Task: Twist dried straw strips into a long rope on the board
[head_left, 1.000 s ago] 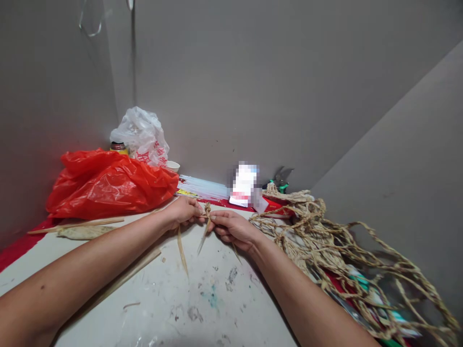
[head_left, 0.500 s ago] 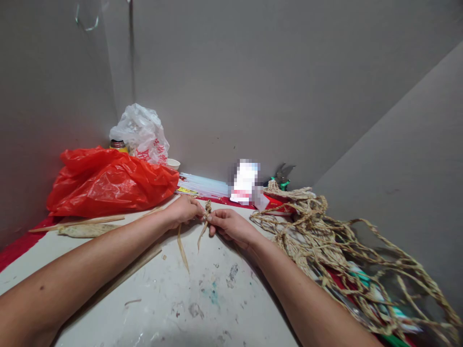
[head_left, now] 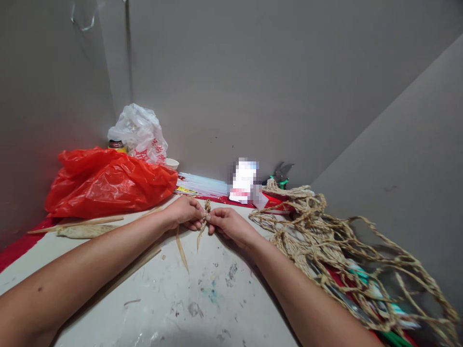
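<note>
A short braid of dry, straw-coloured plant fibre [head_left: 207, 206] stands between my two hands, its knotted end pointing to the wall. My left hand [head_left: 185, 212] is closed, pinching the braid's left side. From the other side my right hand [head_left: 227, 222] grips it between thumb and fingers. Loose strips hang down toward me; one dry strip [head_left: 182, 250] trails below my left hand onto the white tabletop [head_left: 173, 299]. Where exactly each fingertip meets the strands is too small to make out.
A red plastic bag [head_left: 112, 185] and a white plastic bag [head_left: 141, 130] stand at the back left. Dry husk leaves [head_left: 87, 231] lie before them. A pixelated bright screen [head_left: 244, 180] leans at the wall. Pruning shears [head_left: 280, 174] and tangled braided cord [head_left: 318, 236] are right.
My left fingers have shifted slightly, curling closer to the braid. The whole view has moved a little; everything else looks the same.
</note>
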Demonstrator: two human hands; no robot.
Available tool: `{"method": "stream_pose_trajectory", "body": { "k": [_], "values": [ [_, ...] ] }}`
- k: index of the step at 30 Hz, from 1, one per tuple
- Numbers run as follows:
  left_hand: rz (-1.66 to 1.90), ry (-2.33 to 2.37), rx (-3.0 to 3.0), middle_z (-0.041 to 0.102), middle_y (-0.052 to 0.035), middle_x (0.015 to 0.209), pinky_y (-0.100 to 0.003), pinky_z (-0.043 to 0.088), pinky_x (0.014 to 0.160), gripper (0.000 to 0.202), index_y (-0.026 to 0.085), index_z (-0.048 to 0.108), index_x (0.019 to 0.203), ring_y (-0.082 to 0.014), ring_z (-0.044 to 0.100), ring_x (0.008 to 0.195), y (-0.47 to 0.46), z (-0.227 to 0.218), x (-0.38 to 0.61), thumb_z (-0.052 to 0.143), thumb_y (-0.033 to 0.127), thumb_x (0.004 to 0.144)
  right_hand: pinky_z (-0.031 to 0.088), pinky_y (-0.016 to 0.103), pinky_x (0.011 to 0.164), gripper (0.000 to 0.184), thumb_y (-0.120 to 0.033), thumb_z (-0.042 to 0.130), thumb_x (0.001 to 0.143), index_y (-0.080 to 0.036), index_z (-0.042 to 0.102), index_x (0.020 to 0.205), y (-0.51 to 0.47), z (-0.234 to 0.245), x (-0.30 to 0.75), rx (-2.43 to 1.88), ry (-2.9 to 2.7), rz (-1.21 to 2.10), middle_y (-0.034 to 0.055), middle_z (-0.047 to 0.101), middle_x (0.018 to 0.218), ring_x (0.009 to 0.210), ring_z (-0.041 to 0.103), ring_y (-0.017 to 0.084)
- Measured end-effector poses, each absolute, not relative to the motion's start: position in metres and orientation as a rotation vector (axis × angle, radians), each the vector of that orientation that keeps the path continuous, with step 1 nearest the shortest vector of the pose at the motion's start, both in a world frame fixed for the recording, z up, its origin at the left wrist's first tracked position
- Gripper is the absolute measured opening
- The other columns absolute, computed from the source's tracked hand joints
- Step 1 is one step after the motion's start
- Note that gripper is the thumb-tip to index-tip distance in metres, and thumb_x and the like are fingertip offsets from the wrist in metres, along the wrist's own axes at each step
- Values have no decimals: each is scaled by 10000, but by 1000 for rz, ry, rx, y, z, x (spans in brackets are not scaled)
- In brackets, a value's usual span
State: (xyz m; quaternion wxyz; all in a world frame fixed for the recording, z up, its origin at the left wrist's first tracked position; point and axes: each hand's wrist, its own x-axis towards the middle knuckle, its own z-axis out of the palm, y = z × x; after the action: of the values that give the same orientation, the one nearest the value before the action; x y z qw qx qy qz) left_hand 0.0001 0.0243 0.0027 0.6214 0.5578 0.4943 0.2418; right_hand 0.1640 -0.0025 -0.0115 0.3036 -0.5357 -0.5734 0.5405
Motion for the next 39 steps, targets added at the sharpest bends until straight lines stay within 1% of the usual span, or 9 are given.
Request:
{"method": "stream_pose_trajectory", "body": {
  "k": [4, 8, 11, 16, 21, 27, 30, 34, 39],
  "values": [
    [606, 1133, 1289, 579, 9, 499, -230, 482, 503, 135, 139, 550, 702, -93, 545, 461, 26, 0, 1, 680, 139, 665, 153, 216, 396, 250, -350, 600, 764, -142, 558, 632, -4, -9, 162, -1434, -1553, 1369, 3, 595, 522, 378, 293, 41],
    [657, 1179, 1452, 511, 41, 463, -188, 386, 423, 46, 130, 598, 644, -59, 437, 392, 21, 5, 2, 635, 122, 671, 188, 221, 423, 240, -316, 606, 756, -145, 557, 594, -6, -6, 160, -1474, -1569, 1319, 7, 592, 507, 395, 316, 51],
    [662, 1199, 1572, 501, 39, 477, -187, 339, 409, 57, 126, 649, 643, -56, 402, 397, 19, 8, 2, 607, 143, 678, 202, 222, 433, 232, -298, 607, 750, -149, 556, 579, -6, -6, 160, -1482, -1567, 1294, 9, 594, 506, 403, 327, 58],
    [631, 1106, 1529, 504, 37, 476, -200, 373, 472, 69, 137, 661, 665, -72, 423, 440, 22, 4, 0, 595, 153, 660, 204, 218, 426, 220, -288, 598, 756, -151, 562, 587, -6, -8, 160, -1479, -1554, 1296, 12, 593, 508, 409, 332, 62],
    [661, 1160, 1630, 531, 38, 510, -183, 337, 477, 74, 130, 650, 668, -70, 435, 472, 24, 3, -2, 613, 116, 605, 200, 215, 425, 210, -291, 593, 760, -149, 569, 607, -6, -7, 160, -1478, -1551, 1308, 9, 594, 500, 407, 331, 63],
    [615, 1281, 1936, 640, -8, 636, -200, 362, 542, 116, 152, 694, 710, -116, 524, 593, 24, 3, -3, 616, 168, 626, 199, 220, 426, 204, -269, 590, 758, -149, 567, 595, -6, -7, 161, -1493, -1559, 1298, 18, 601, 512, 408, 318, 62],
    [566, 1355, 2076, 660, -18, 652, -210, 363, 567, 102, 175, 694, 678, -132, 544, 617, 23, 1, -3, 603, 176, 631, 206, 219, 431, 191, -273, 591, 750, -152, 573, 604, -6, -8, 161, -1517, -1571, 1274, 18, 603, 512, 420, 329, 70],
    [558, 1413, 2174, 639, -12, 632, -215, 333, 546, 83, 183, 649, 636, -130, 524, 589, 22, 1, -2, 570, 157, 625, 245, 227, 458, 230, -277, 560, 759, -160, 548, 562, -5, -10, 162, -1535, -1729, 1155, 11, 569, 494, 450, 367, 86],
    [578, 1488, 2160, 604, -10, 617, -226, 310, 537, 71, 186, 591, 619, -135, 504, 583, 20, 1, -1, 544, 135, 604, 247, 250, 496, 236, -200, 555, 729, -172, 496, 502, -2, -11, 160, -1575, -1932, 856, -13, 487, 490, 493, 375, 102]
  ]
}}
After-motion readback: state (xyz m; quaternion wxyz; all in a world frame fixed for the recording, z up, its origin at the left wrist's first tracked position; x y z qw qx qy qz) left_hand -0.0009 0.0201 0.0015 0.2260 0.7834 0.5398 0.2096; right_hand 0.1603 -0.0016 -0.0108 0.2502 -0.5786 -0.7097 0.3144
